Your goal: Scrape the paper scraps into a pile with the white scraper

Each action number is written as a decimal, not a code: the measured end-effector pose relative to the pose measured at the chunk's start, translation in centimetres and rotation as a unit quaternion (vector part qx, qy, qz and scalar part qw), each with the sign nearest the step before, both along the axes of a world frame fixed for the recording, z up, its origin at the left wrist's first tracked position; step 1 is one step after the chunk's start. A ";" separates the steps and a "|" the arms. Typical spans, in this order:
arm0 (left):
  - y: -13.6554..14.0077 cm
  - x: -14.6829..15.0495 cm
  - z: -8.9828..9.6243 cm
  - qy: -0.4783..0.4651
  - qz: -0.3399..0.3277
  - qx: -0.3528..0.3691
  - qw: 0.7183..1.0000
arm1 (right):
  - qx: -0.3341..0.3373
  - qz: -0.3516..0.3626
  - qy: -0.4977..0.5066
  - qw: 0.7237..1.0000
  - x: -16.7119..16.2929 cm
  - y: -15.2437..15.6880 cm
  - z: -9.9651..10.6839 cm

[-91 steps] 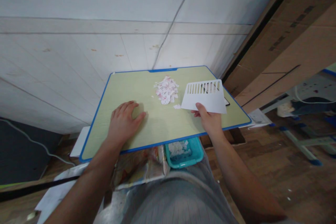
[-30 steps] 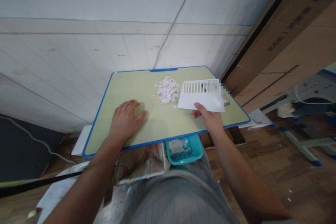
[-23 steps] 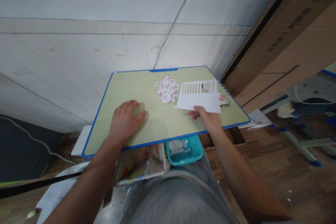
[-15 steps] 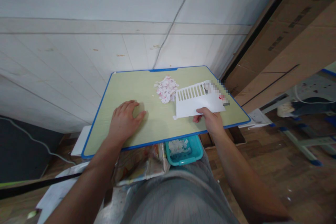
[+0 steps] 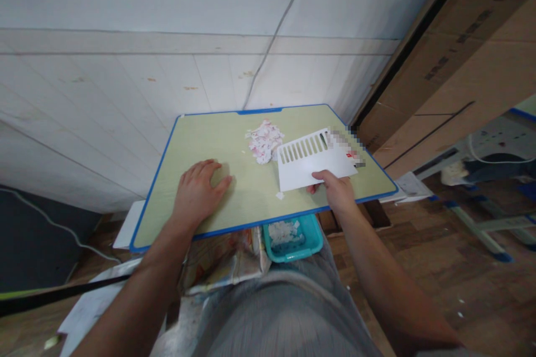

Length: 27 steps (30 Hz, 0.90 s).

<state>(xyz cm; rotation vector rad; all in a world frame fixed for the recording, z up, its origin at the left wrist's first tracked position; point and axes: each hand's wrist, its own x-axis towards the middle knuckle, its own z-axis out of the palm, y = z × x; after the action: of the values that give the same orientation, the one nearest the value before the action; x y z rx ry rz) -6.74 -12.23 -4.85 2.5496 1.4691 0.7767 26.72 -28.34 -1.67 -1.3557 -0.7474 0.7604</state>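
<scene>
My right hand (image 5: pixel 335 187) grips the lower edge of a white card (image 5: pixel 304 173) with a row of slots cut along its upper side. The card is tilted above the right part of the table (image 5: pixel 167 201); its right end is blurred by pixels. Left of the card lies a heap of small white and pinkish paper scraps (image 5: pixel 264 142), close to the card's left edge. One loose scrap (image 5: pixel 280 196) rests under the card's lower left corner. On the left of the tabletop, my left hand (image 5: pixel 199 189) lies palm down with fingers spread, holding nothing.
Below the table's front edge, a turquoise basket (image 5: pixel 316 240) holds white scraps. A patterned bag (image 5: pixel 247 268) is beside it. A white wall (image 5: pixel 146 83) with a hanging cable (image 5: pixel 274 39) stands behind. Cardboard boxes (image 5: pixel 452 83) rise at the right.
The card in my right hand has tilted and shifted slightly left, so more of the loose scrap below its corner shows. My left hand stays in place.
</scene>
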 end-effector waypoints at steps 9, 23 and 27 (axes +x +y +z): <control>0.0 0.0 -0.2 0.006 0.005 0.000 1.000 | -0.003 0.024 0.024 0.999 0.3 -0.3 0.5; 0.0 -0.1 -0.4 0.004 -0.003 0.012 1.000 | 0.030 -0.011 0.053 0.998 0.8 0.1 -0.4; 0.0 -0.1 -0.4 0.002 -0.004 0.013 1.000 | 0.032 -0.012 0.064 0.997 1.0 0.1 -0.7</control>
<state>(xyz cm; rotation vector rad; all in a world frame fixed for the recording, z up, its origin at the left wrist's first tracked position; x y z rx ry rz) -6.85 -12.25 -5.24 2.5740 1.4592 0.7955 27.74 -28.28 -2.40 -1.2437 -0.6478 0.7894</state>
